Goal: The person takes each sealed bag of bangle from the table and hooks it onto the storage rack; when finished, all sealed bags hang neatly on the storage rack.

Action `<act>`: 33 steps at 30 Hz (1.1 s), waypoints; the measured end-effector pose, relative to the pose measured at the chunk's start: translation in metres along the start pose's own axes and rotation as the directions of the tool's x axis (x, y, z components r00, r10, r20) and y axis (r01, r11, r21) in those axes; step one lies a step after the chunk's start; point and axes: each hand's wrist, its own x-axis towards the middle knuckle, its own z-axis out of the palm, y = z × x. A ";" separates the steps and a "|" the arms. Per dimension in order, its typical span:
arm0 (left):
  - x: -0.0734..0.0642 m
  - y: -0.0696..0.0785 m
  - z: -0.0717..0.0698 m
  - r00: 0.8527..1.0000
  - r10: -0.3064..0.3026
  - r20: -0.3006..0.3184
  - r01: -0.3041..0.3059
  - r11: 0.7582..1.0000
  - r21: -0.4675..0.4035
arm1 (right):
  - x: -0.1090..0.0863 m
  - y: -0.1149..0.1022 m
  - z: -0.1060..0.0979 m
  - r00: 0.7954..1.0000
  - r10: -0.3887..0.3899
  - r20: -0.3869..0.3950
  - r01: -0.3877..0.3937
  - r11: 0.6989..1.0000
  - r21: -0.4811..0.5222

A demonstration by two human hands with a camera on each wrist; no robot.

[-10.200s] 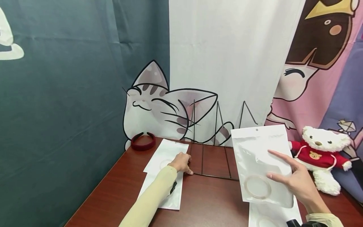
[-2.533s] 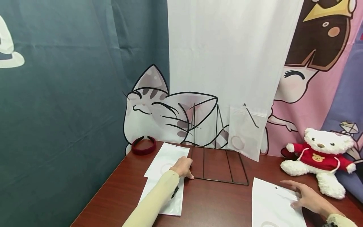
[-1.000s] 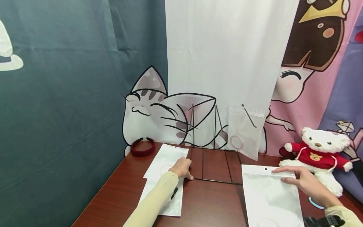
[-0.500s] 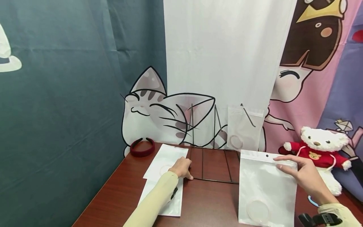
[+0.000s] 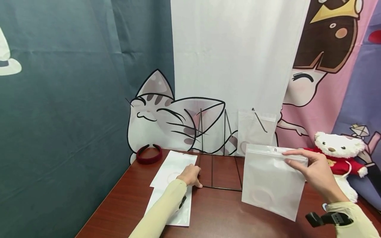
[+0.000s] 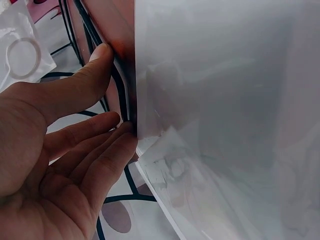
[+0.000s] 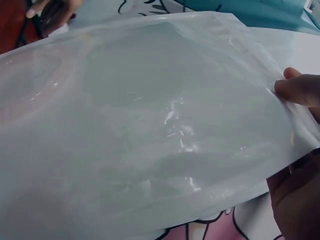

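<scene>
My right hand (image 5: 318, 175) pinches the top edge of a white zip bag (image 5: 272, 185) beside its hang hole, fingers on one side and thumb on the other. The bag hangs tilted above the table, and a pale ring shows faintly through it. My left hand (image 5: 190, 175) holds the front left corner of a black wire display rack (image 5: 220, 188); in the left wrist view the wire (image 6: 120, 85) runs between thumb and fingers. Another zip bag (image 5: 256, 129) hangs on the rack's right hook, partly hidden behind the held one. The left and middle hooks carry nothing.
Two overlapping white bags (image 5: 169, 165) lie left of the rack, partly under my left forearm. A dark red headband (image 5: 149, 156) sits at the back left. A white teddy bear (image 5: 336, 145) in a red hoodie sits at the right, a light blue ring (image 5: 324, 207) near it.
One bag now hangs on the right hook. My right hand has since lifted another bag off the table at the right and brought it up and leftward. My left hand stays on the rack.
</scene>
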 end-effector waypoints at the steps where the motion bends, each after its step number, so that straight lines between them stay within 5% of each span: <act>1: 0.000 0.000 0.000 1.000 0.000 0.001 0.000 1.000 -0.001 | 0.004 -0.002 0.001 1.000 0.003 -0.002 -0.003 1.000 0.009; 15: 0.001 -0.003 -0.002 1.000 -0.009 -0.013 0.009 1.000 -0.006 | 0.043 -0.014 0.011 1.000 0.012 0.006 -0.013 0.998 0.056; 33: 0.001 0.000 0.003 1.000 -0.018 -0.002 0.018 1.000 -0.008 | 0.059 -0.006 0.018 0.999 0.030 0.010 -0.030 0.999 0.032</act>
